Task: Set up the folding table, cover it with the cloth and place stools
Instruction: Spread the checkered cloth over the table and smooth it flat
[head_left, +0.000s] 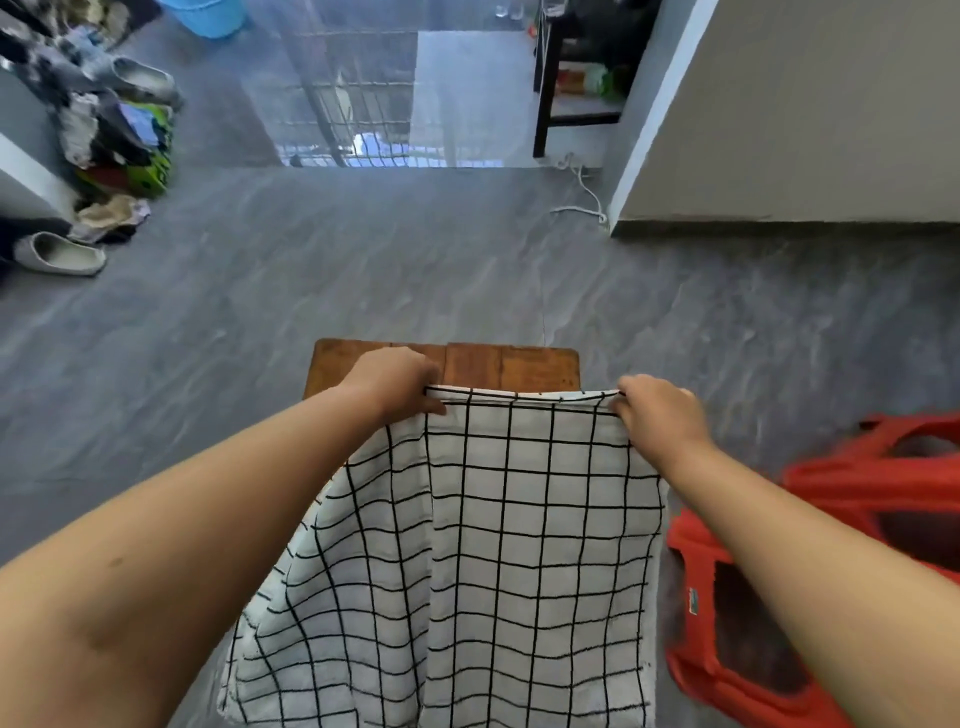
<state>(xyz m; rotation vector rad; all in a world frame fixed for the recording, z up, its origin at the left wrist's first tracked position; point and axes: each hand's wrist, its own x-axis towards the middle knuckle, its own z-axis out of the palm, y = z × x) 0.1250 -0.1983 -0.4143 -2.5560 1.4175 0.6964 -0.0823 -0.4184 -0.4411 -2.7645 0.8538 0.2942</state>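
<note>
A small wooden folding table (511, 364) stands on the grey floor in front of me, only its far strip showing. A white cloth with a black grid (483, 545) lies over the rest of it and hangs down toward me. My left hand (395, 382) pinches the cloth's far left corner. My right hand (657, 410) pinches its far right corner. The cloth's far edge is stretched straight between the two hands, short of the table's far edge. Red plastic stools (831, 519) are stacked on the floor at my right.
A grey wall corner (779, 130) juts in at the upper right, with a white cord (584, 192) on the floor beside it. A heap of clothes (119, 135) and slippers (60, 254) lie at the left. A glass door is beyond the open floor.
</note>
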